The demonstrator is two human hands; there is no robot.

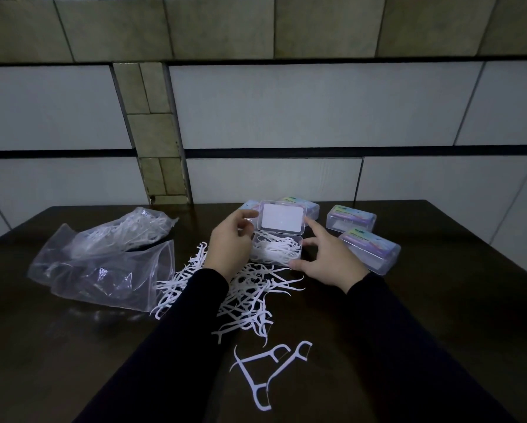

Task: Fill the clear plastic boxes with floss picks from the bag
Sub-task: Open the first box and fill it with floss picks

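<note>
An open clear plastic box [275, 251] holding white floss picks sits mid-table, its hinged lid [282, 221] standing up behind it. My left hand [229, 243] is at the box's left side, thumb on the lid's left edge. My right hand [328, 257] is at the box's right side, thumb at the front corner and index finger touching the lid's right edge. A heap of loose floss picks [241, 296] lies in front of the box. The clear bag [103, 261] with more picks lies at the left.
Closed clear boxes with colourful labels stand at the right [369, 250], [350, 220] and behind the open box [305, 206]. Three separate picks [268, 367] lie near the front. The dark table [73, 346] ends at a tiled wall.
</note>
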